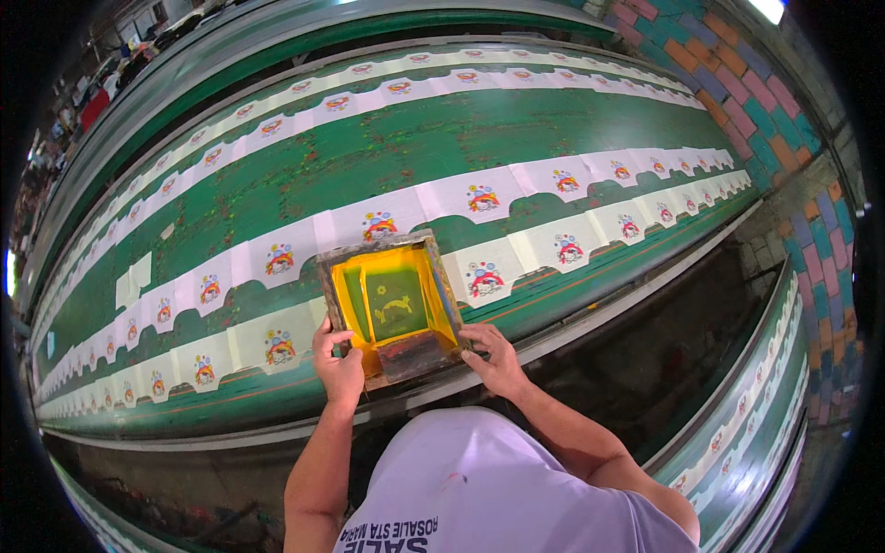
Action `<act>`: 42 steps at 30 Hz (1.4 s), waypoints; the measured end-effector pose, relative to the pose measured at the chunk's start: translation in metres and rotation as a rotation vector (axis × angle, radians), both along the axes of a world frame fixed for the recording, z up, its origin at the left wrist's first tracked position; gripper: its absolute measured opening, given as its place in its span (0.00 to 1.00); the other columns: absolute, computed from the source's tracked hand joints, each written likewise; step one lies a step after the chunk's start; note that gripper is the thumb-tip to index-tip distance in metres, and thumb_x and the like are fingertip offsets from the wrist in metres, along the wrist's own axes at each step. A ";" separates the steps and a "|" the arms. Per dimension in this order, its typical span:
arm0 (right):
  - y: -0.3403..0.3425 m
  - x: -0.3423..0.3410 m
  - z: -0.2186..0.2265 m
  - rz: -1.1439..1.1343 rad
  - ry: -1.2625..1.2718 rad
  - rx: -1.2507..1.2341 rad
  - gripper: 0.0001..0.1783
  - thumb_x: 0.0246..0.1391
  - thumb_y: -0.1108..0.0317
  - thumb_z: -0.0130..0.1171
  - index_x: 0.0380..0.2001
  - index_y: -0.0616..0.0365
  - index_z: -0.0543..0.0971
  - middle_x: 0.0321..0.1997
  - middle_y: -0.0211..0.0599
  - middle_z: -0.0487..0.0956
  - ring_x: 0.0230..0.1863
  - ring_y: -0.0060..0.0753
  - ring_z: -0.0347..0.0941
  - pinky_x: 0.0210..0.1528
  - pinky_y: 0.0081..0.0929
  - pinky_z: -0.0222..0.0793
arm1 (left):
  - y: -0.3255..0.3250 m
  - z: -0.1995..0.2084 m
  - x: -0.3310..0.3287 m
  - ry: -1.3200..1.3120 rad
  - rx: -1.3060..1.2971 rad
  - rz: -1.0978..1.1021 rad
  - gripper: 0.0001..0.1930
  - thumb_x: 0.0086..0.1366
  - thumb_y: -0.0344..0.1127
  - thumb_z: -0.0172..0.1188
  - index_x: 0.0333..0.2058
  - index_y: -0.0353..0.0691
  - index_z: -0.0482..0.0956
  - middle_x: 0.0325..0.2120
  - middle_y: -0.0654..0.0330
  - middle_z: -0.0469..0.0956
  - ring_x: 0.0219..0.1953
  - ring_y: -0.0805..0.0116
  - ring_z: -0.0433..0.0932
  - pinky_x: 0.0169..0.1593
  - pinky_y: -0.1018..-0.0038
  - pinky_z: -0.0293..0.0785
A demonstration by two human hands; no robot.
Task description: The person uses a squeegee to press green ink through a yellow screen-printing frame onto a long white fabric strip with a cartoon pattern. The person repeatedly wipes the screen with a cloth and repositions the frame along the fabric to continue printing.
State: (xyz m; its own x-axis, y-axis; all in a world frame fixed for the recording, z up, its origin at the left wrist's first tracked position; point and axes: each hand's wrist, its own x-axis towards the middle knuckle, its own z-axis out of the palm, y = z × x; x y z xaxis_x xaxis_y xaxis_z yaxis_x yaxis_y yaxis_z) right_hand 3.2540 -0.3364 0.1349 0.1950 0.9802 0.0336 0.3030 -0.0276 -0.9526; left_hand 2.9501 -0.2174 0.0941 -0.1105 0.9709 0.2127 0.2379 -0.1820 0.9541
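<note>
A wooden screen printing frame [327,309] lies at the near edge of a long green table [304,170], over the nearest row of fabric. Yellow colour coats its inner walls, and a pale design shows on its dark green mesh. Against the frame's near inner side rests a dark, stained block [410,358], perhaps a squeegee. My left hand [339,367] grips the frame's near left side, fingers bent over the rim. At the near right corner, my right hand [496,358] is closed around the edge. Printed white fabric pieces [230,350] flank the frame; whatever lies beneath it is hidden.
More rows of printed white pieces [452,198] run along the table. Two blank white scraps [135,280] lie at the left. A second table with prints [737,424] stands at the lower right, across a dark gap. Beyond the right end is a multicoloured brick surface [737,88].
</note>
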 end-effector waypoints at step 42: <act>0.049 0.146 0.042 0.626 -0.816 0.193 0.30 0.55 0.73 0.67 0.63 0.56 0.82 0.60 0.46 0.83 0.63 0.55 0.79 0.68 0.50 0.76 | -0.021 -0.036 0.195 -0.038 -0.131 0.017 0.16 0.55 0.11 0.64 0.41 0.35 0.86 0.72 0.40 0.74 0.71 0.52 0.77 0.72 0.61 0.73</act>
